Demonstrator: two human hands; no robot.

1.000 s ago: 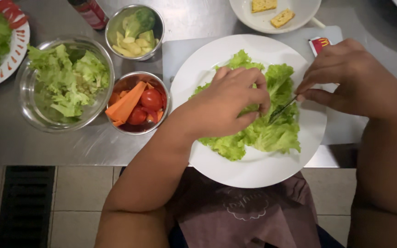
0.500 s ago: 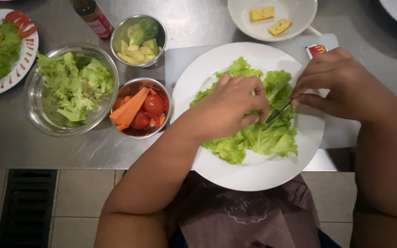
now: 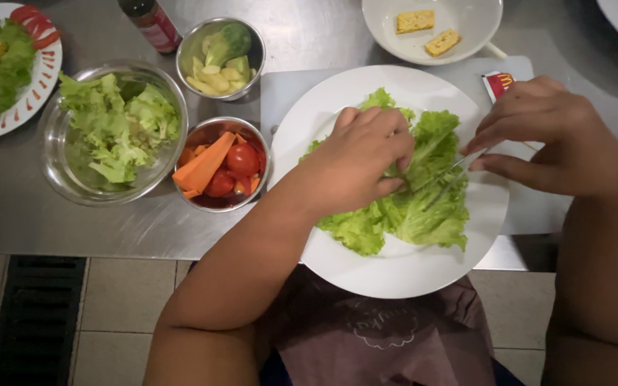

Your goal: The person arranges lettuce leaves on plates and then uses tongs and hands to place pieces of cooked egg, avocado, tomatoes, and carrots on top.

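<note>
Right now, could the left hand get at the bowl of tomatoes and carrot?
Probably yes: the left hand rests on the lettuce, and the tomato bowl sits just beside the plate, nothing between.
</note>
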